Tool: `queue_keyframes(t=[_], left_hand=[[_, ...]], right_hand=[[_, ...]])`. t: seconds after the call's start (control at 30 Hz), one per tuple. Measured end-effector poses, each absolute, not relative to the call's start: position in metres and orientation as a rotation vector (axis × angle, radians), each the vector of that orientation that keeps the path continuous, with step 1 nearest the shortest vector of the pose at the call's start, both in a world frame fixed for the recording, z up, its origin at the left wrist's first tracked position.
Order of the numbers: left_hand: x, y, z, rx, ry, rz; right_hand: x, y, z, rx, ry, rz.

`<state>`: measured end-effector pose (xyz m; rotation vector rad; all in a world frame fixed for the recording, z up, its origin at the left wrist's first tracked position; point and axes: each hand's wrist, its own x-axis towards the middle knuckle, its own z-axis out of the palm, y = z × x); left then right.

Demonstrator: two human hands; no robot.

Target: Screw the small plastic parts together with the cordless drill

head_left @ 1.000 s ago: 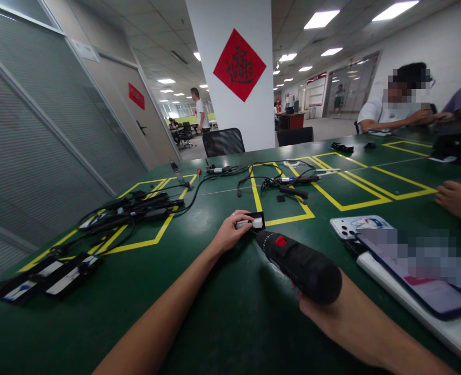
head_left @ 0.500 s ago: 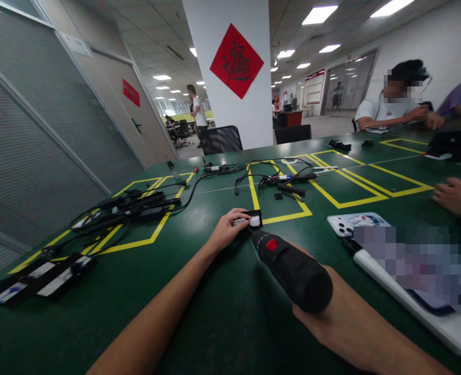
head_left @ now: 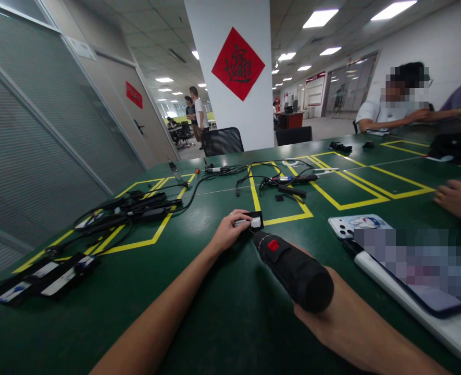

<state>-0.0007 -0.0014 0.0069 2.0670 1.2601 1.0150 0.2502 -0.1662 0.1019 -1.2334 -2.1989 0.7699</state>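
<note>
My left hand (head_left: 228,230) pinches a small black and white part (head_left: 253,222) flat against the green table (head_left: 222,323), on a yellow tape line. My right hand (head_left: 312,312) is wrapped round a black electric screwdriver (head_left: 293,268) with a red switch. The tool's tip points at the small part and sits at its near edge. Most of my right hand's fingers are hidden behind the tool body.
A tangle of black cables and adapters (head_left: 136,208) lies at the left; flat black and white parts (head_left: 42,276) lie near the left edge. More tools and wires (head_left: 288,182) sit mid-table. Phones (head_left: 355,226) lie at the right. Another person's hand (head_left: 457,198) rests far right; people sit beyond.
Hardly anything has moved. The screwdriver has shifted slightly toward the small part, and my left hand keeps holding it in place.
</note>
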Motion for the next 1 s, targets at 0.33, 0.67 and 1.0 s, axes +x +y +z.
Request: queue_keyframes(t=[0.33, 0.67, 1.0], left_hand=[[-0.001, -0.001, 0.006, 2.060, 1.243, 1.026], [0.000, -0.003, 0.007, 2.073, 1.229, 1.043], [0.000, -0.002, 0.006, 2.071, 1.237, 1.049]], right_hand=[[0.252, -0.168, 0.084, -1.166, -2.068, 0.832], [0.250, -0.169, 0.085, -1.214, -2.069, 0.803], [0.252, -0.169, 0.084, -1.264, -2.063, 0.870]])
